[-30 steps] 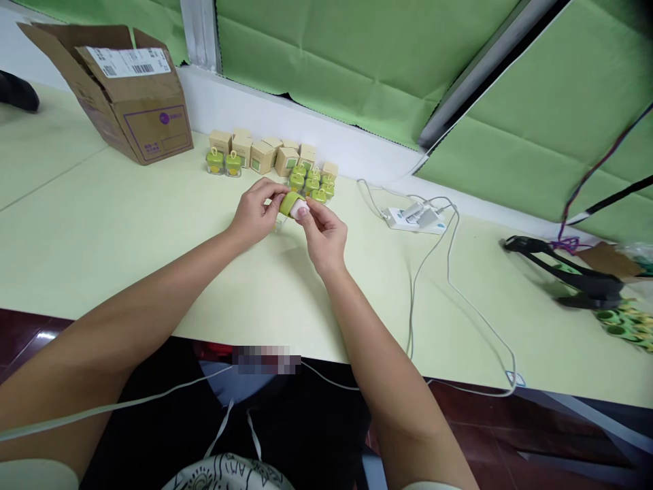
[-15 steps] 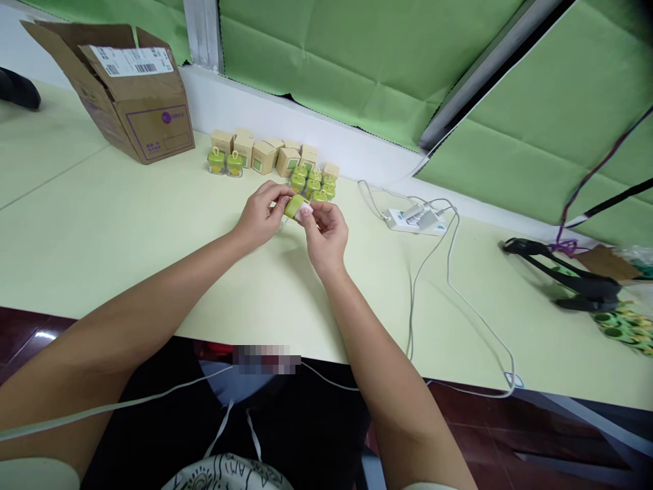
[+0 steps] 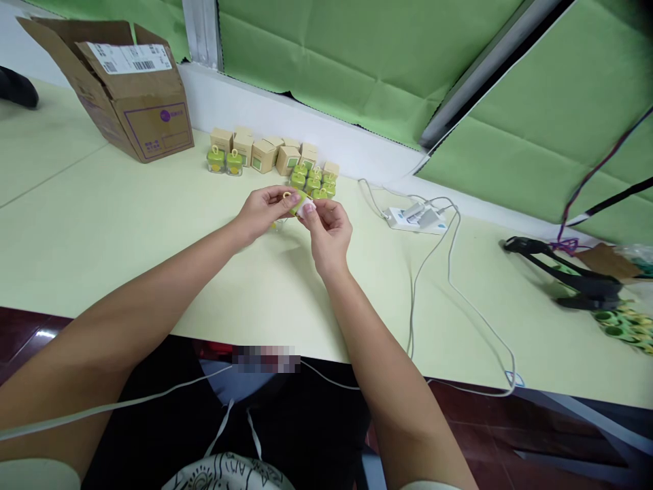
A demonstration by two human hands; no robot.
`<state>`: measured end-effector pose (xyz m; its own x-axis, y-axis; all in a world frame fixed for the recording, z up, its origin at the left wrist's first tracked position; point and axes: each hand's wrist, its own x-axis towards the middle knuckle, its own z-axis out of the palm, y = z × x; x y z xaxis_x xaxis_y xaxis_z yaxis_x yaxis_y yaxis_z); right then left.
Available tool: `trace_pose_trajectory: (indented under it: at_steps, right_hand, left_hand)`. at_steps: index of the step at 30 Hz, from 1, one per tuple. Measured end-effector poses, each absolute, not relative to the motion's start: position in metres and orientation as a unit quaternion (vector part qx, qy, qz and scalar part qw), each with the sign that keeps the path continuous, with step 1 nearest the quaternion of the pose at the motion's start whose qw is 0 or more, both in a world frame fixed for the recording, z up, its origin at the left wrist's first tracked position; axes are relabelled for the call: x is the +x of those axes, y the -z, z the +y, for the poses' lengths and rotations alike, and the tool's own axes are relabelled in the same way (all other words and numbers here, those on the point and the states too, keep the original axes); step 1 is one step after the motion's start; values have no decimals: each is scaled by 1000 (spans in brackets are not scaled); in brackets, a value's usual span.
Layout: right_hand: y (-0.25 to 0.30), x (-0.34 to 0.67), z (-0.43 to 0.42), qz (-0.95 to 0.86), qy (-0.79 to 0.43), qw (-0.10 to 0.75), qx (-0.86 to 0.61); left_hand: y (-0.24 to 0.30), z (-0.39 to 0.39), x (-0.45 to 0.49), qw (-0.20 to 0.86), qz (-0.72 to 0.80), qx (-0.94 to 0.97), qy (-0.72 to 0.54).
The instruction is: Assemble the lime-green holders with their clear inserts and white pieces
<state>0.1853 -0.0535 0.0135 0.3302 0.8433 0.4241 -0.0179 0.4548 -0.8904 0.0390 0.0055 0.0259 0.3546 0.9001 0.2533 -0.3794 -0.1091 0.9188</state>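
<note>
Between my two hands is a small green lid with a pale yellow ring and a white part on its right side. My left hand pinches the green, ringed side with thumb and fingers. The white part is gripped by my right hand, its thumb pressed on it. Just below my left fingers a clear jar shows in part on the table; the hand hides the rest. Behind my hands stand several green-lidded clear jars, and two more jars are further left.
A row of small cardboard boxes lines the wall behind the jars. A large open carton stands at the back left. To the right lie a power strip with white cables and a black stand-like object beside green parts.
The lid has turned a little, and its yellow ring now shows at the left. My left thumb has moved onto the green side. Both hands still hold it at nearly the same spot.
</note>
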Motion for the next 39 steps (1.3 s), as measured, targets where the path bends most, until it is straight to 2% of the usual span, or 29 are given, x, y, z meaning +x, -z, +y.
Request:
trace_pose_trajectory:
  at_steps: [31,39]
  right_hand:
    - [-18,183,-59,-488,-278,693,-452]
    - [-19,187,-55,-512,-309,659,-455]
  left_hand:
    - [-31,-4,36,661,208,538,-480]
    - [-33,0,30,675,206,542,-456]
